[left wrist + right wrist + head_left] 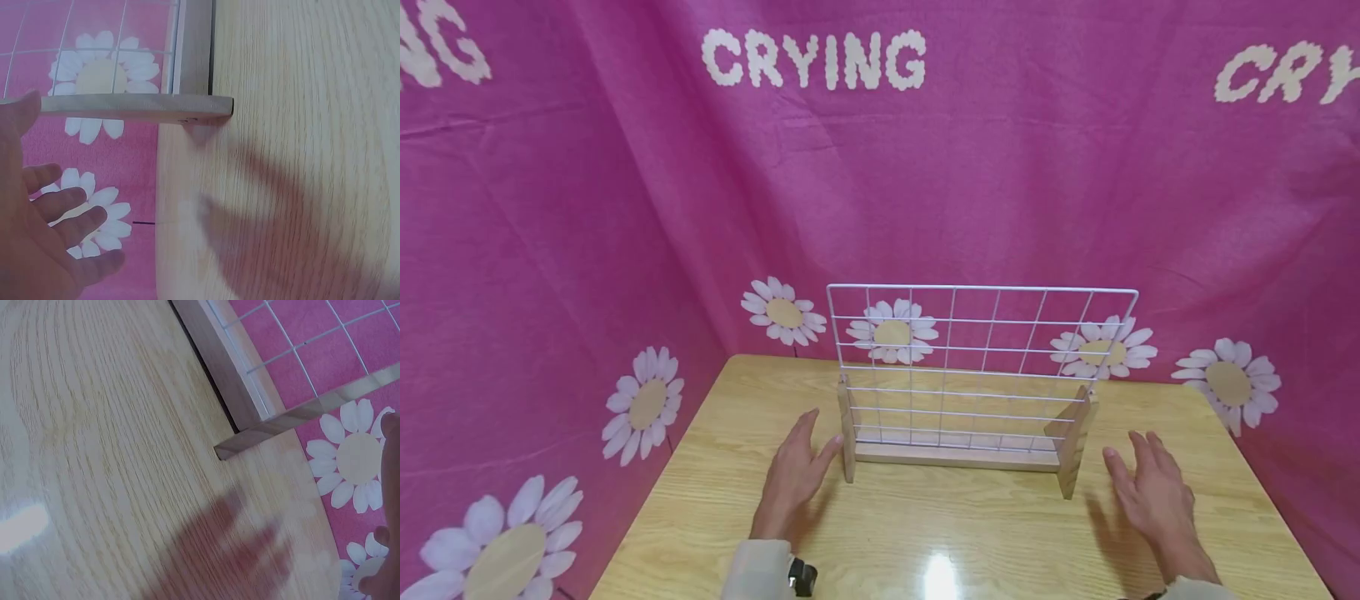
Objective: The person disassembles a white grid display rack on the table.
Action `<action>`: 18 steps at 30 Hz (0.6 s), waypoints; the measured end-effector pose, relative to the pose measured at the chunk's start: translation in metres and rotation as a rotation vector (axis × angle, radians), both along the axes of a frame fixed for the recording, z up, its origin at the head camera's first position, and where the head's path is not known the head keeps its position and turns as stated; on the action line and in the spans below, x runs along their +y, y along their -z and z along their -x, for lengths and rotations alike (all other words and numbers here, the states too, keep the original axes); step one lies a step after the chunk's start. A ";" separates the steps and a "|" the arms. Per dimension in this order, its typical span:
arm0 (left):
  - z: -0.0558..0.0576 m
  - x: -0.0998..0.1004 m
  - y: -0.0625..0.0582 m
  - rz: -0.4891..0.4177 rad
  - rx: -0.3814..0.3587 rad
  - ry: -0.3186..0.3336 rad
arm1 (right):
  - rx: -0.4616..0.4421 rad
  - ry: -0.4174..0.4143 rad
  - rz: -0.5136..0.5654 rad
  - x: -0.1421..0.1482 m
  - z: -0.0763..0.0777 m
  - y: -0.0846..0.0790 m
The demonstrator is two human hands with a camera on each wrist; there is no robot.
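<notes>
A white wire grid rack [970, 375] stands upright on the wooden table, held between two wooden side pieces joined by a wooden base bar [955, 456]. Beside its left side piece [847, 429] is my left hand [793, 475], fingers spread and relaxed, holding nothing. In the left wrist view the thumb [24, 112] overlaps the end of that side piece. My right hand [1153, 492] is off to the right of the right side piece [1077, 442], with a gap between them, its fingers loosely extended. Only part of that hand shows at the edge of the right wrist view.
The table [955, 533] has a light wood grain and a bright glare spot near the front. A pink cloth [985, 192] with white flowers and lettering hangs behind and at both sides, close to the table's edges.
</notes>
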State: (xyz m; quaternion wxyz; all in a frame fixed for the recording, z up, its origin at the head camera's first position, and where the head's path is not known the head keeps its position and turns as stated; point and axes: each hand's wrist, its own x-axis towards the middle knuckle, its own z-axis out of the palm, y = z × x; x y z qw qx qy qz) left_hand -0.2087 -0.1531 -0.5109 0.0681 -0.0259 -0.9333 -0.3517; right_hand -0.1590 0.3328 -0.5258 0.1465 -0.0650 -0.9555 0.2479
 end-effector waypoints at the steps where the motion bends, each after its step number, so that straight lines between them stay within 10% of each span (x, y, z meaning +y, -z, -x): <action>1: 0.000 0.001 0.000 -0.009 0.009 0.001 | 0.003 -0.002 0.006 -0.001 0.001 0.000; 18: 0.009 0.016 0.008 -0.189 0.110 0.019 | 0.128 -0.057 0.099 -0.019 0.009 0.004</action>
